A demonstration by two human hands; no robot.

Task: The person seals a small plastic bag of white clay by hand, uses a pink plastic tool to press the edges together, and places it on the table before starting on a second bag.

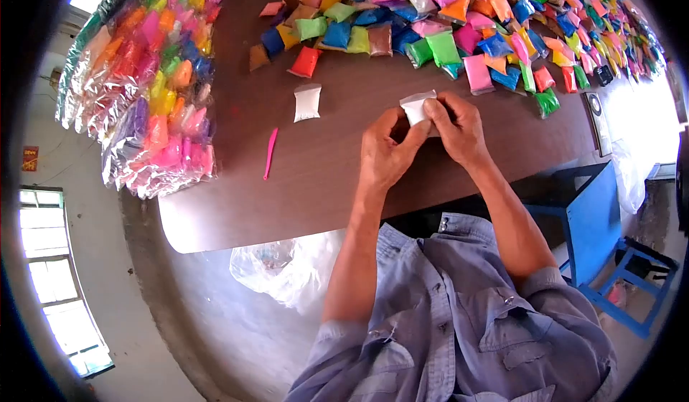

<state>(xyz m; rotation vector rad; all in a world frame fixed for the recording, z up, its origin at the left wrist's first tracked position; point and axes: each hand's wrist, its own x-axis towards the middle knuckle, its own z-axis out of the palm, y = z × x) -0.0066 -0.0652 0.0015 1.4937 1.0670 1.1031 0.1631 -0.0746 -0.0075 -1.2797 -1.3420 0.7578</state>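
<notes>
Between my two hands, over the near part of the brown table, is a small clear packet with white contents. My left hand pinches its lower left side with thumb and fingers. Thumb and fingers of my right hand close on its right side. A second white packet lies flat on the table to the left of my hands. Further left is a thin pink plastic stick, apart from both hands.
Many small coloured packets are heaped along the table's far side. Larger clear bags of coloured packets are stacked at the left edge. A clear plastic bag sits below the near edge; a blue stool stands at right.
</notes>
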